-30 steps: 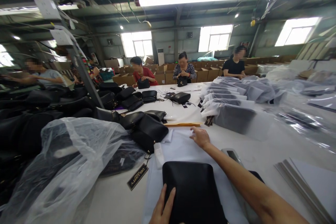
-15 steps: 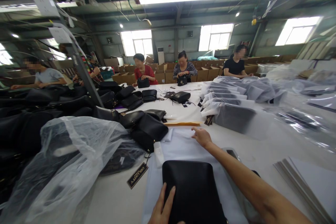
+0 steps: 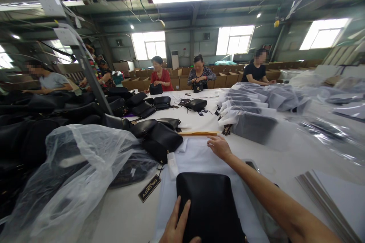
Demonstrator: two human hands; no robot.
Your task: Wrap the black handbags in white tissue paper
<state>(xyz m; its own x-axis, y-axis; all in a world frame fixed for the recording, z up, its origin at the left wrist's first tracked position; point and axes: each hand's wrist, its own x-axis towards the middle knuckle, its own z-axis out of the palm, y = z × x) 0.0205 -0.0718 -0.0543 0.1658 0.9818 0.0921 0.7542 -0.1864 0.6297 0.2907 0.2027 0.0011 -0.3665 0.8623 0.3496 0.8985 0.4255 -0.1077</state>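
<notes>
A black handbag point(image 3: 211, 205) lies in front of me on a white translucent plastic bag point(image 3: 196, 159). My left hand point(image 3: 179, 222) rests on the handbag's lower left side with its fingers spread. Farther forward, my right hand point(image 3: 219, 147) is over the upper part of the plastic bag, fingers stretched to the left, close to a yellow-orange strip point(image 3: 198, 133). Whether its fingertips touch the plastic is hard to see. A small white wrapped piece point(image 3: 172, 165) and a black hang tag point(image 3: 149, 188) lie left of the handbag.
Black handbags point(image 3: 162, 138) are heaped on the left beside crumpled clear plastic point(image 3: 85, 171). Bagged handbags point(image 3: 253, 125) stand in a row at right, with stacked grey boards point(image 3: 325, 201) nearer. A slanted metal post point(image 3: 91, 72) rises at left. Several co-workers sit across the table.
My right hand has shifted slightly, its fingers reaching more to the left. My left hand and the handbag are nearly unmoved. In the background, a co-worker in red has shifted right.
</notes>
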